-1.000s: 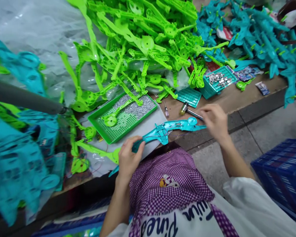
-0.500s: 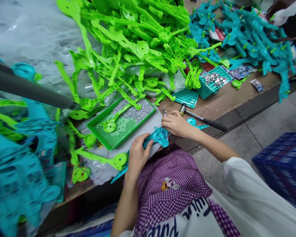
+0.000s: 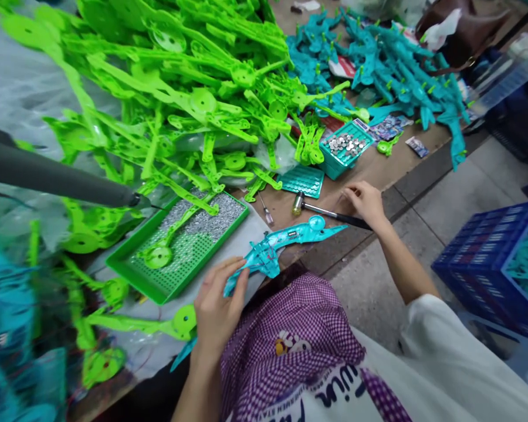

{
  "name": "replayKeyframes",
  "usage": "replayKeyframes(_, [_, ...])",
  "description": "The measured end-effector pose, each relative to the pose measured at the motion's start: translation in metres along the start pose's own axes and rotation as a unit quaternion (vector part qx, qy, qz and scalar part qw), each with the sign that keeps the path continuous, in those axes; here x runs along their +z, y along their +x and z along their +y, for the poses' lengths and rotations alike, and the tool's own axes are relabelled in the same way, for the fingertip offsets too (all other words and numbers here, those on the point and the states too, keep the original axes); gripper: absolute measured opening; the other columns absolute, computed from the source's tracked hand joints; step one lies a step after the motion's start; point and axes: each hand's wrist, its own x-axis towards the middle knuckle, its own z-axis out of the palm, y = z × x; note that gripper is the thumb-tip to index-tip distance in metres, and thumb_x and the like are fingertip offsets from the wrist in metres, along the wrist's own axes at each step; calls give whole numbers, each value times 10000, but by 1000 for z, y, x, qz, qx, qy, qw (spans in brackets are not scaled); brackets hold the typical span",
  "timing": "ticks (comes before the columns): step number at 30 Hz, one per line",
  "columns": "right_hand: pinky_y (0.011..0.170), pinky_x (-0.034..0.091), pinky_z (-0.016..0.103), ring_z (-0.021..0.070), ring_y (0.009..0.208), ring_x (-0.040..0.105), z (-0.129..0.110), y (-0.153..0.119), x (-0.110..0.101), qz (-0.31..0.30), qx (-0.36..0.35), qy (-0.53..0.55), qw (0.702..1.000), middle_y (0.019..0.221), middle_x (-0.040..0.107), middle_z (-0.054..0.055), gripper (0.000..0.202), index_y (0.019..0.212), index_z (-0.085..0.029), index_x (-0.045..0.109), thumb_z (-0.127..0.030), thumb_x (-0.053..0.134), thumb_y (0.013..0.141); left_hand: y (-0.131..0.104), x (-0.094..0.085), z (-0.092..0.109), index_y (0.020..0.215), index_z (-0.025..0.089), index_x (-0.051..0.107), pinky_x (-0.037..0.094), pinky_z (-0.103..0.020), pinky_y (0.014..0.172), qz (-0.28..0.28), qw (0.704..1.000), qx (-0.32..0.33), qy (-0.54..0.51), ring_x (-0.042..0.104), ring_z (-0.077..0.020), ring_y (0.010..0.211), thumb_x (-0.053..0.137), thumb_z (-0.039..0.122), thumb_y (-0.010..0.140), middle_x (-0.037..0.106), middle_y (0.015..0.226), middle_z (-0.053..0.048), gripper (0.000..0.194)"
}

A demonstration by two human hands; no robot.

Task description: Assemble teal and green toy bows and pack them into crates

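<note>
1. Left hand (image 3: 215,310) has its fingers curled around the near end of the teal plastic piece (image 3: 286,243), pinning it at the bench edge.
2. So the piece runs from under those fingertips out toward the other hand.
3. Right hand (image 3: 366,202) rests on the hammer (image 3: 330,212) handle, fingers loosely bent; can't tell if it's gripping.
4. The hammer head sits just past the teal piece's round end, with the green tray (image 3: 176,252) of small screws off to the left hand's far side.

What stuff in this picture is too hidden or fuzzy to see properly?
- Head view: the hammer handle's end is hidden under the right hand.
- The teal toy part has its near end covered by the left hand.
- Left edge: the teal pile is blurred.
- The small metal pieces in the teal tray are too small to identify.
</note>
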Motion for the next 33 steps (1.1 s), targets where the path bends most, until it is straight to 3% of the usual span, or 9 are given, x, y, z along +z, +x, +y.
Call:
replayKeyframes(4, [679,471,354,273,790,666,3,21,15,-51,70,-85,993,852,743,99,150,810,-234,693,-379,670,834,27,1,30,1043,227,667,563,-334,885,-25,998,58,0,709,-178,919,645,178,897,745,981,-24,156])
replayKeyframes(7, [715,474,358,270,802,674,-7,21,8,-86,78,-78,990,815,733,94,108,744,-222,664,-293,672,825,43,10,50,1035,223,659,560,-326,888,-50,995,85,-22,703,-169,922,623,180,913,739,994,-22,134])
replayKeyframes(12, [607,467,286,163,615,623,-45,-21,-34,-73,-1,223,972,689,664,-1,255,836,-217,599,-461,577,907,80,59,82,1244,201,564,491,-422,1043,-111,984,53,-126,595,-225,1218,604,282,930,649,1266,-88,327])
replayKeyframes(15, [574,456,259,124,574,589,-74,-41,-50,-45,-47,307,950,680,638,-32,337,875,-232,573,-567,557,906,104,98,96,1332,188,501,492,-419,1034,-207,941,28,-265,578,-250,1236,671,340,878,597,1341,-123,508])
replayKeyframes(18, [589,454,263,114,563,574,-87,-42,-53,16,-49,295,954,665,617,-42,334,881,-238,558,-569,542,921,116,123,101,1248,161,564,559,-334,817,-287,877,-38,-383,675,-188,910,654,320,877,693,1063,-85,413])
replayKeyframes(21, [632,479,284,136,632,612,-73,-39,-47,19,-55,284,957,766,658,-10,352,950,-233,565,-579,500,942,119,121,95,1048,143,644,538,-278,684,-320,837,-113,-429,644,-139,703,671,350,849,677,794,-16,288])
replayKeyframes(23, [722,511,325,183,788,663,-52,-45,-42,-8,-77,247,966,927,694,41,403,1082,-224,569,-594,499,937,121,110,86,918,150,659,539,-274,703,-289,827,-167,-453,645,-131,698,694,380,827,676,746,-4,249])
replayKeyframes(28, [881,478,451,310,1095,632,9,-70,-28,-119,-91,-8,989,1190,669,141,356,1191,-214,617,-467,514,962,134,86,63,853,164,708,544,-279,685,-142,836,-279,-452,639,-133,733,821,386,710,732,866,-39,287])
replayKeyframes(33, [905,436,457,299,1091,632,20,-62,-19,-100,-97,-45,989,1174,695,148,300,1185,-207,658,-306,454,988,139,81,56,881,159,736,496,-263,548,-126,848,-294,-423,557,-103,578,827,426,697,721,791,-25,336])
